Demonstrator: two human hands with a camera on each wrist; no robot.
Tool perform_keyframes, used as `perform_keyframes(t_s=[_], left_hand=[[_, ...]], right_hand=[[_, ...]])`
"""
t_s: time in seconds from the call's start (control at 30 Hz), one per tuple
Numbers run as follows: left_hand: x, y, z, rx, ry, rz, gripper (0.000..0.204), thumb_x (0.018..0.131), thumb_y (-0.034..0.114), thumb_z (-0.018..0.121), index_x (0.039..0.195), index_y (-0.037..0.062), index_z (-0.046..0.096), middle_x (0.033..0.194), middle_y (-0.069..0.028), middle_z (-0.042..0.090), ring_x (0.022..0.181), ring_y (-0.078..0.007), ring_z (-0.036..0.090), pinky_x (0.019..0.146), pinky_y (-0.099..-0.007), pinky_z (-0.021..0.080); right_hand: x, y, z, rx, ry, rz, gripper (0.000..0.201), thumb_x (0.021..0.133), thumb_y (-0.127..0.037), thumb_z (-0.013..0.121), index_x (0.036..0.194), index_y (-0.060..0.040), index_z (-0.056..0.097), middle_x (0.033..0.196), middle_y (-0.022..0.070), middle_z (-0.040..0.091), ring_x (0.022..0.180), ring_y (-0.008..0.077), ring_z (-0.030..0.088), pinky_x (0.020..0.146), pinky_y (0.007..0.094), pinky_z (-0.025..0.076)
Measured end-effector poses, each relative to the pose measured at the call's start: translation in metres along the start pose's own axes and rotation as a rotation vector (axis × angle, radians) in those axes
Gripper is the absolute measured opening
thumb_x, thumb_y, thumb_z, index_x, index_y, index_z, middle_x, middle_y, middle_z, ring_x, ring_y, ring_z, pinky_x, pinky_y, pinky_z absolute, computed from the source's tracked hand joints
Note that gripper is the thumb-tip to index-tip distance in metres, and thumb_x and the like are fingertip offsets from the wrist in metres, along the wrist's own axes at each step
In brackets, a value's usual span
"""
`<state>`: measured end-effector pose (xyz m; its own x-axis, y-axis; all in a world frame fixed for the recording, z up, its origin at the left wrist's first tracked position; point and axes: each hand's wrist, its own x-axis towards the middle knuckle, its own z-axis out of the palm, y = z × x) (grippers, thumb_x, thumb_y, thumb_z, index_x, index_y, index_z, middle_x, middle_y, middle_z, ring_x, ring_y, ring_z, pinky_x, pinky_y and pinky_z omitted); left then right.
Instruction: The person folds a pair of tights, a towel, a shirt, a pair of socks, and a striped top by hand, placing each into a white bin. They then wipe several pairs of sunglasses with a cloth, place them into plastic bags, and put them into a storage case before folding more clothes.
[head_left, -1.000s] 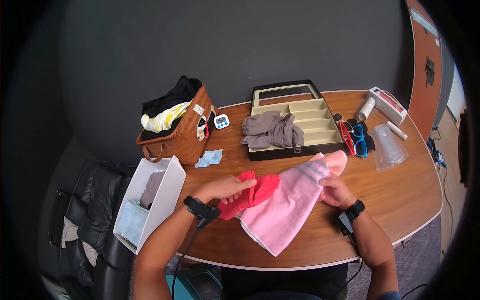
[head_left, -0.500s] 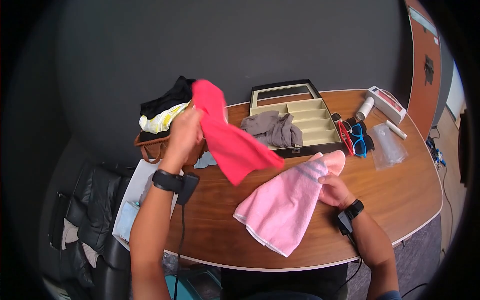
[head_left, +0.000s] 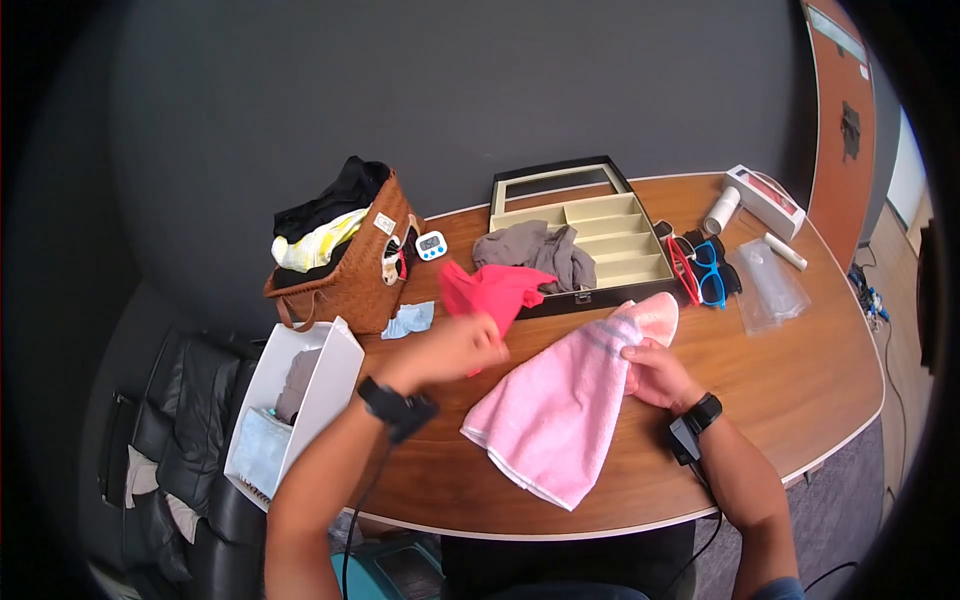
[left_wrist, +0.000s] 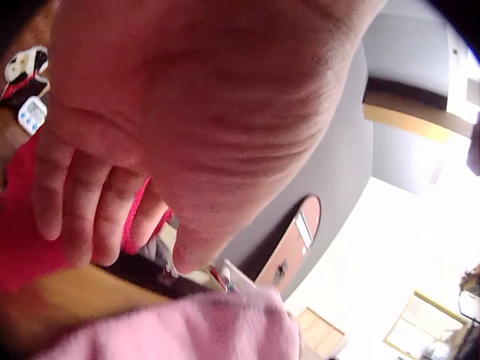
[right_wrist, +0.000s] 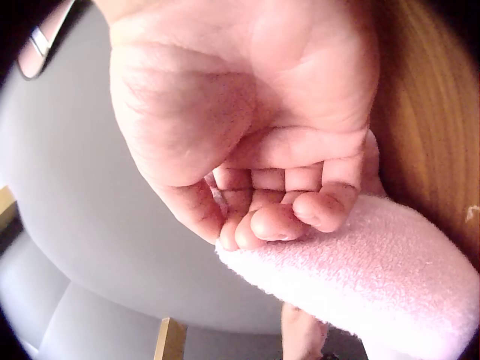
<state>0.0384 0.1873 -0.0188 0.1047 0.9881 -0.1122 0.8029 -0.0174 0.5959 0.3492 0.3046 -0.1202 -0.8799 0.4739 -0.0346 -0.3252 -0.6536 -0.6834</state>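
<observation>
In the head view my left hand [head_left: 455, 352], blurred, grips a red cloth [head_left: 490, 288] above the table, in front of the divided case. The cloth shows between its curled fingers in the left wrist view. My right hand [head_left: 660, 374] pinches a pink towel [head_left: 555, 415] near its grey-striped end, thumb on top. The towel hangs down and left from that grip, over the table's front part. Curled fingers meet the towel's fold [right_wrist: 360, 262] in the right wrist view.
A woven basket [head_left: 350, 283] of clothes and a white box [head_left: 323, 375] stand at left. A grey cloth [head_left: 535, 252] lies on the open case [head_left: 630, 240]. Glasses [head_left: 710, 272], a plastic bag [head_left: 770, 290], a timer [head_left: 430, 246] and a light blue cloth [head_left: 408, 320] are around.
My left hand swung the red cloth up beside the basket, spreading it out, then came back down to the right; the cloth is bunched now. My right hand kept its grip on the towel.
</observation>
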Motion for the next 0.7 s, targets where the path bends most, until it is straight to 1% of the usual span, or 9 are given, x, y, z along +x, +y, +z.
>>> perform_keyframes(t_s=[0.1, 0.23, 0.3, 0.33, 0.4, 0.43, 0.5, 0.57, 0.7], left_hand=[[-0.023, 0.017, 0.052, 0.303, -0.220, -0.066, 0.032, 0.094, 0.034, 0.057, 0.092, 0.0027, 0.061, 0.084, -0.0122, 0.065, 0.078, -0.0272, 0.063, 0.071, -0.0390, 0.050], [-0.022, -0.009, 0.075, 0.406, -0.103, 0.058, 0.038, 0.094, 0.038, 0.055, 0.091, 0.0007, 0.061, 0.083, -0.0162, 0.063, 0.082, -0.0343, 0.062, 0.074, -0.0425, 0.049], [-0.017, -0.013, 0.064, 0.276, -0.171, 0.091, 0.035, 0.096, 0.035, 0.055, 0.088, 0.0007, 0.061, 0.076, -0.0097, 0.061, 0.073, -0.0252, 0.061, 0.067, -0.0381, 0.049], [-0.016, -0.004, 0.052, 0.276, -0.172, 0.092, 0.035, 0.096, 0.035, 0.055, 0.088, 0.0007, 0.061, 0.076, -0.0097, 0.061, 0.073, -0.0252, 0.061, 0.067, -0.0381, 0.049], [-0.017, 0.020, 0.022, -0.171, -0.272, -0.051, 0.032, 0.097, 0.031, 0.054, 0.085, 0.0025, 0.061, 0.072, -0.0009, 0.057, 0.066, -0.0123, 0.056, 0.060, -0.0301, 0.047], [-0.018, 0.032, 0.008, -0.282, -0.288, -0.098, 0.028, 0.098, 0.028, 0.054, 0.083, 0.0053, 0.062, 0.072, 0.0051, 0.053, 0.064, -0.0034, 0.050, 0.056, -0.0233, 0.043], [-0.018, 0.048, -0.014, -0.421, -0.212, -0.112, 0.024, 0.097, 0.025, 0.055, 0.083, 0.0061, 0.062, 0.071, 0.0050, 0.054, 0.063, -0.0040, 0.050, 0.056, -0.0233, 0.043], [-0.020, 0.072, -0.039, -0.549, -0.035, -0.067, 0.019, 0.095, 0.022, 0.057, 0.086, 0.0065, 0.063, 0.074, 0.0056, 0.055, 0.066, -0.0035, 0.050, 0.059, -0.0227, 0.043], [0.004, 0.100, -0.080, -0.684, 0.395, 0.345, 0.018, 0.093, 0.020, 0.057, 0.087, 0.0049, 0.064, 0.081, 0.0023, 0.058, 0.075, -0.0053, 0.052, 0.068, -0.0238, 0.045]], right_hand=[[0.000, 0.000, -0.001, 0.006, -0.014, -0.005, 0.015, 0.097, -0.019, 0.056, 0.100, -0.0055, 0.061, 0.075, 0.0016, 0.062, 0.067, 0.0128, 0.059, 0.063, 0.0285, 0.048], [-0.001, -0.002, 0.000, 0.015, -0.066, -0.064, 0.022, 0.096, -0.020, 0.056, 0.109, -0.0038, 0.060, 0.086, 0.0043, 0.065, 0.076, 0.0144, 0.062, 0.067, 0.0306, 0.051], [0.007, 0.005, -0.031, 0.179, -0.251, -0.091, 0.031, 0.095, -0.021, 0.056, 0.120, -0.0028, 0.057, 0.103, 0.0086, 0.068, 0.090, 0.0167, 0.066, 0.077, 0.0327, 0.053], [0.004, -0.001, -0.006, 0.180, -0.249, -0.092, 0.031, 0.095, -0.021, 0.056, 0.120, -0.0028, 0.057, 0.103, 0.0086, 0.068, 0.090, 0.0167, 0.066, 0.077, 0.0327, 0.053], [-0.001, -0.011, 0.045, 0.135, 0.383, -0.142, 0.020, 0.091, -0.025, 0.061, 0.100, -0.0074, 0.060, 0.071, -0.0024, 0.056, 0.057, 0.0069, 0.049, 0.059, 0.0233, 0.046], [-0.001, -0.010, 0.039, 0.134, 0.382, -0.142, 0.020, 0.091, -0.025, 0.061, 0.100, -0.0074, 0.060, 0.071, -0.0024, 0.056, 0.057, 0.0069, 0.049, 0.059, 0.0233, 0.046], [-0.003, -0.009, 0.013, 0.152, -0.006, -0.162, 0.023, 0.094, -0.026, 0.056, 0.104, -0.0057, 0.061, 0.083, 0.0038, 0.063, 0.070, 0.0152, 0.059, 0.072, 0.0296, 0.049], [0.000, -0.005, -0.008, 0.199, -0.041, -0.143, 0.020, 0.095, -0.026, 0.055, 0.093, -0.0071, 0.058, 0.075, 0.0020, 0.057, 0.063, 0.0142, 0.052, 0.067, 0.0283, 0.046], [0.004, -0.008, -0.004, 0.162, -0.173, -0.194, 0.028, 0.096, -0.026, 0.052, 0.073, -0.0100, 0.047, 0.063, -0.0005, 0.042, 0.055, 0.0117, 0.039, 0.056, 0.0263, 0.037]])
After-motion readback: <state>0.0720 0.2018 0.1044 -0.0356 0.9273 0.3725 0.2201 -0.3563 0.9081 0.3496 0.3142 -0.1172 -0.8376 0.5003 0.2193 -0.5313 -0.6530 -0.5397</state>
